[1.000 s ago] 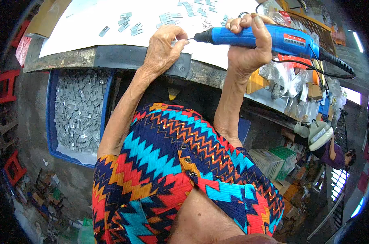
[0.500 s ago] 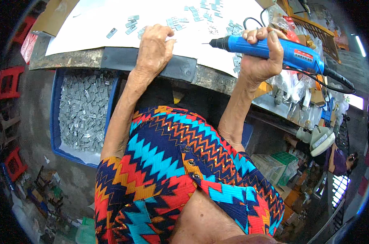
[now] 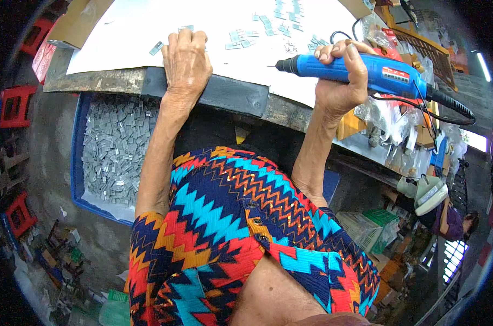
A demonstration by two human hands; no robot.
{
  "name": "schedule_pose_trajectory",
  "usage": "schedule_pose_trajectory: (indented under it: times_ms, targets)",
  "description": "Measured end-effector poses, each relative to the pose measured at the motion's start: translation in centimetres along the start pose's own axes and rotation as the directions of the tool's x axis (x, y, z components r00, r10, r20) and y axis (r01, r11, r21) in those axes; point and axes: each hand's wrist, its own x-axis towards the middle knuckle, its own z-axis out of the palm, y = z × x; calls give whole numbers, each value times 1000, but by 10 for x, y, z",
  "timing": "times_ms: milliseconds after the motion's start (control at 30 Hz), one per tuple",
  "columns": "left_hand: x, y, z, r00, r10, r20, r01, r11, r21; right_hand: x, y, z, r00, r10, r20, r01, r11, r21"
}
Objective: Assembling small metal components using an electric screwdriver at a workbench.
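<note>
My right hand point(image 3: 341, 76) is wrapped round a blue electric screwdriver point(image 3: 360, 73), held level above the bench. Its thin bit point(image 3: 271, 66) points left and touches nothing. Over the bench's front edge my left hand point(image 3: 186, 62) is bent down, its fingers curled together and their tips hidden, so what they hold cannot be made out. One small grey metal piece point(image 3: 186, 27) peeks out just beyond those knuckles, and another metal piece point(image 3: 156, 48) lies to their left. Several more metal pieces point(image 3: 240, 38) are spread between the two hands and farther back.
White sheeting point(image 3: 121, 49) covers the bench, with a dark pad point(image 3: 235, 96) along its front edge. Below on the left stands a blue crate point(image 3: 76, 157) full of similar pieces. A cardboard box point(image 3: 75, 27) sits far left. Bagged goods and cables crowd the right, where another person point(image 3: 450, 220) shows.
My left hand has shifted left across the bench toward the lone metal pieces, its fingers turned downward. The screwdriver has moved slightly left and nearer in my right hand.
</note>
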Motion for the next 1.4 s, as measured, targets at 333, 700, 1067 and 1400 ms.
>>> schedule_pose_trajectory:
  times_ms: [333, 700, 1067, 1400]
  targets:
    - [7, 8, 20, 993, 47, 112, -35, 994, -105, -1, 1, -3, 1000, 21, 15, -21, 1000, 19]
    - [-1, 26, 30, 973, 202, 113, -165, 947, -275, 2, 4, -4, 999, 25, 45, -24, 999, -22]
    - [-1, 36, 38, 973, 191, 127, -117, 890, -441, 18, 16, 6, 987, 13, 157, -8, 999, -34]
    - [-3, 35, 38, 979, 165, 123, -89, 878, -470, 11, 22, 34, 999, -10, 39, 16, 988, -151]
